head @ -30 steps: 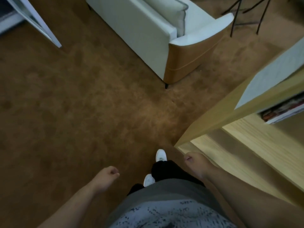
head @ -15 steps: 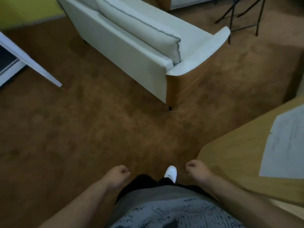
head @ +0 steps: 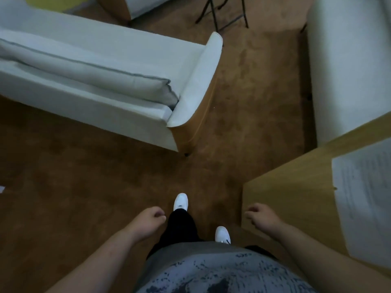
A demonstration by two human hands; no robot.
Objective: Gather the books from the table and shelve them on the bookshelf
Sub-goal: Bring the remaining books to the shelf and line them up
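My left hand (head: 149,220) hangs low at the centre left, fingers loosely curled, holding nothing. My right hand (head: 261,216) hangs at the centre right beside the corner of the wooden bookshelf's top (head: 292,187), fingers curled, also with nothing in it. A white printed sheet (head: 366,197) lies on that wooden top. No books and no table show in this view. My two white shoes (head: 181,201) stand on the brown carpet below me.
A white sofa with a tan wooden side (head: 118,81) stretches across the upper left. A second white seat (head: 347,64) stands at the upper right. Black metal legs (head: 220,13) rise at the top. Brown carpet (head: 254,102) runs between the sofa and the wooden unit.
The view has swung away from the shelf's inside, where books showed, toward the sofa. I have stepped forward. Both hands stayed low and without anything in them.
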